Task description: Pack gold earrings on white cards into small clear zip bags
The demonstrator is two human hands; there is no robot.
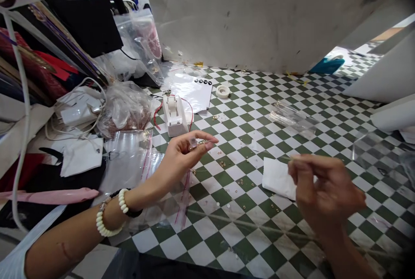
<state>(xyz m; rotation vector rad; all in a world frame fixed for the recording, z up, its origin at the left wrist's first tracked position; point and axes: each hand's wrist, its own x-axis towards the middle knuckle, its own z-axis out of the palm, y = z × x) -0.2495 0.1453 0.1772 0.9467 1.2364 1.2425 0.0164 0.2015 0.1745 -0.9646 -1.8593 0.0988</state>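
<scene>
Green-and-white checkered desk [259, 238] seen from above, with a scuffed white wall [259, 11] behind. The left hand [178, 158] and right hand [324, 188] are raised above the desk, well apart. The left fingertips [209, 144] pinch a short string of gold beads [201, 142] beside a small clear piece [193, 142]. The string's long axis lies roughly level and points across toward the right hand. The right fingers [296, 164] pinch a thin pale strand [285, 157], which runs left toward the left hand; its far end is too fine to follow. A white tissue [277, 178] lies just below the right hand, and loose gold beads [222, 163] are scattered on the desk between and below the hands. A white bead bracelet [110, 216] circles the left wrist, above a clear plastic bag [129, 162] with a red strip. Beyond the left hand stands a white tape dispenser [173, 117]. Farther back lie a tape roll [223, 91] and a white card [194, 91] with black dots.
</scene>
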